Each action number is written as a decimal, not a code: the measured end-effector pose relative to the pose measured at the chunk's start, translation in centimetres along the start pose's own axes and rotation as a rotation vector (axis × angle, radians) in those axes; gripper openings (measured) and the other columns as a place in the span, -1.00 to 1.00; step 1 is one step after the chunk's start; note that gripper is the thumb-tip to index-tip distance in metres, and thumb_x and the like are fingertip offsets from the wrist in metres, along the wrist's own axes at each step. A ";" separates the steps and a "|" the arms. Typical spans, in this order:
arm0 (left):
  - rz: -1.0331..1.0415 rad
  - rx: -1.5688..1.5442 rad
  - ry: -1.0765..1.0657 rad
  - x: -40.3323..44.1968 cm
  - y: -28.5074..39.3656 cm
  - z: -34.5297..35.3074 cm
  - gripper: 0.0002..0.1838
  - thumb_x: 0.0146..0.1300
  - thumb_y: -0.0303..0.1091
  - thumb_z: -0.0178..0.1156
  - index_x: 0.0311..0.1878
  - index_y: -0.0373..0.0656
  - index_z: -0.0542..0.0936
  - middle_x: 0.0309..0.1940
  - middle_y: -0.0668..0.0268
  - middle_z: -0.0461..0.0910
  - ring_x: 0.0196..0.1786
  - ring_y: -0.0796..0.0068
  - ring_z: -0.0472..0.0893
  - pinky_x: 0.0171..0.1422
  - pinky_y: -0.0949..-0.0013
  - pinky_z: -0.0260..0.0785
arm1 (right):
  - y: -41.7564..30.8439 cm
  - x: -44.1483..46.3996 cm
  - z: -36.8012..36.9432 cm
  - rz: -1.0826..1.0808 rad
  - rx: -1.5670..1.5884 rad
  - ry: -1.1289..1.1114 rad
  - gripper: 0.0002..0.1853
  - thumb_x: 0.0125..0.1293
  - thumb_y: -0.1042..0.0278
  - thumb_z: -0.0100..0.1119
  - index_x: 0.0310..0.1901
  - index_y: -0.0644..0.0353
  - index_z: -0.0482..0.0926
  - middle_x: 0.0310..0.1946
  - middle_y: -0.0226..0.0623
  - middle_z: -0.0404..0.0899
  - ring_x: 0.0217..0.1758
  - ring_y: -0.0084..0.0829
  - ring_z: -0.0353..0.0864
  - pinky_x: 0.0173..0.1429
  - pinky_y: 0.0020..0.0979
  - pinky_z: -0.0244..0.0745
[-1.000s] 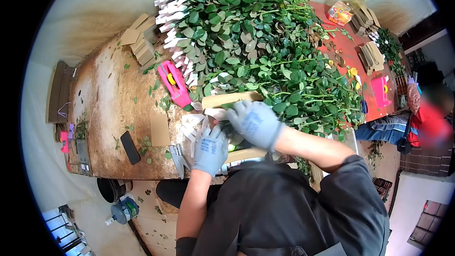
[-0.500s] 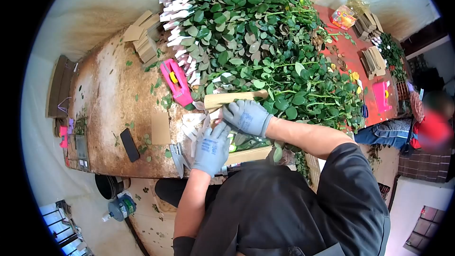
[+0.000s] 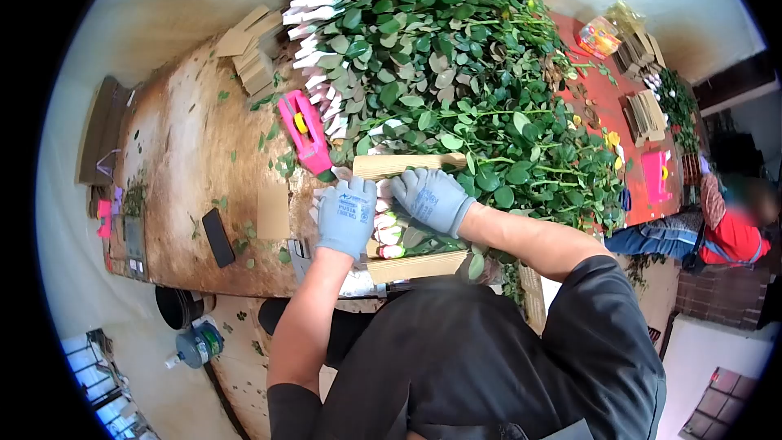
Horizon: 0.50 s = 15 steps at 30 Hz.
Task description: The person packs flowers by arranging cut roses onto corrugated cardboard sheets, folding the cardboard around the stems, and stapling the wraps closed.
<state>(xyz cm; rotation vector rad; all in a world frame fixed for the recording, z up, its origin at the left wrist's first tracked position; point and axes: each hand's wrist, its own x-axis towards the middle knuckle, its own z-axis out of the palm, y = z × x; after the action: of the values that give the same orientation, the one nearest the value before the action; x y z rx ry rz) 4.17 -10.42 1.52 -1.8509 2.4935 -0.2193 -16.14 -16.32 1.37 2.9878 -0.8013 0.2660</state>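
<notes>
A bunch of roses lies across a cardboard wrapper (image 3: 419,265), with red, white and green rosebuds (image 3: 392,238) in a row at its left end. My gloved right hand (image 3: 432,200) curls its fingers over the stems and leaves just behind the buds. Beside the bud tips is my gloved left hand (image 3: 346,216), back upward, its fingers extended and bent slightly down; I see nothing held in it. The wrapper's far edge (image 3: 403,165) stands up beyond both hands. A pink tape dispenser (image 3: 305,134) lies left of the wrapper.
A large pile of leafy roses (image 3: 440,57) with white-sleeved heads fills the far table. Cardboard pieces (image 3: 254,69), a flat card (image 3: 273,212) and a phone (image 3: 217,238) lie left. Another person (image 3: 729,228) stands at right by a red table (image 3: 590,98).
My left hand has moved slightly up and away from the right hand, uncovering the row of rosebuds. My right hand stays on the bunch, shifted slightly right.
</notes>
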 end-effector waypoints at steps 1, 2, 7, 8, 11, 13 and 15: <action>-0.019 -0.004 -0.004 -0.1 0.0 0.0 -0.84 0.18 -0.35 0.20 -0.15 -0.01 0.53 -0.22 0.30 0.56 -0.12 0.29 0.62 -0.08 0.15 0.45 | 0.1 0.0 0.2 0.005 -0.027 -0.018 -0.81 0.40 0.28 0.08 -0.06 0.13 0.56 -0.30 -0.27 0.56 -0.28 -0.28 0.66 -0.29 -0.26 0.59; -0.011 -0.006 -0.001 -0.2 0.0 -0.1 -0.84 0.19 -0.35 0.19 -0.15 -0.02 0.54 -0.21 0.30 0.56 -0.12 0.28 0.62 -0.06 0.15 0.45 | 0.2 0.1 0.4 0.006 -0.052 -0.035 -0.82 0.40 0.29 0.07 -0.07 0.14 0.55 -0.30 -0.25 0.57 -0.27 -0.27 0.67 -0.29 -0.25 0.61; -0.087 -0.026 0.019 -1.6 -1.7 -0.3 -0.86 0.20 -0.37 0.17 -0.16 -0.03 0.58 -0.24 0.30 0.57 -0.13 0.26 0.62 -0.04 0.14 0.44 | 0.9 0.0 1.2 -0.020 0.003 -0.059 -0.83 0.41 0.33 0.05 -0.07 0.18 0.53 -0.29 -0.23 0.57 -0.25 -0.24 0.69 -0.32 -0.22 0.63; -0.154 -0.054 -0.004 -2.5 -2.8 -0.8 -0.85 0.21 -0.37 0.17 -0.15 -0.03 0.60 -0.25 0.29 0.60 -0.13 0.24 0.63 -0.05 0.12 0.45 | 0.8 0.0 1.3 0.000 -0.019 -0.065 -0.79 0.37 0.33 0.09 -0.03 0.19 0.52 -0.27 -0.25 0.56 -0.24 -0.26 0.68 -0.31 -0.23 0.63; -0.379 0.023 -0.331 -4.9 -6.0 -0.9 -0.83 0.32 -0.30 0.16 -0.09 -0.06 0.65 -0.19 0.27 0.65 -0.10 0.25 0.68 -0.09 0.10 0.49 | 0.8 -0.1 1.2 -0.005 -0.065 -0.129 -0.61 0.36 0.30 0.12 0.18 0.20 0.49 -0.22 -0.26 0.53 -0.24 -0.28 0.66 -0.30 -0.24 0.62; -0.327 -0.018 -0.306 -5.2 -4.8 -3.5 -0.82 0.32 -0.29 0.15 -0.10 -0.08 0.65 -0.16 0.26 0.66 -0.07 0.25 0.68 -0.06 0.09 0.49 | 0.8 0.2 0.9 -0.086 -0.088 0.017 -0.58 0.37 0.36 0.08 0.25 0.22 0.49 -0.28 -0.23 0.55 -0.32 -0.27 0.66 -0.40 -0.22 0.60; -0.124 -0.205 -0.022 -5.9 -2.9 -3.7 -0.76 0.32 -0.28 0.15 -0.04 -0.15 0.66 -0.03 0.26 0.68 -0.04 0.24 0.68 0.02 0.08 0.51 | 0.9 0.2 1.4 -0.148 -0.144 0.022 -0.48 0.36 0.36 0.09 0.35 0.25 0.43 -0.28 -0.22 0.55 -0.36 -0.29 0.63 -0.44 -0.27 0.58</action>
<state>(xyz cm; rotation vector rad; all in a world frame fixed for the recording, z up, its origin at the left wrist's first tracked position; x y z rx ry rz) 8.26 -5.27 5.22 -2.0726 2.4711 0.0569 -16.21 -17.29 0.03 2.8845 -0.5676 0.2243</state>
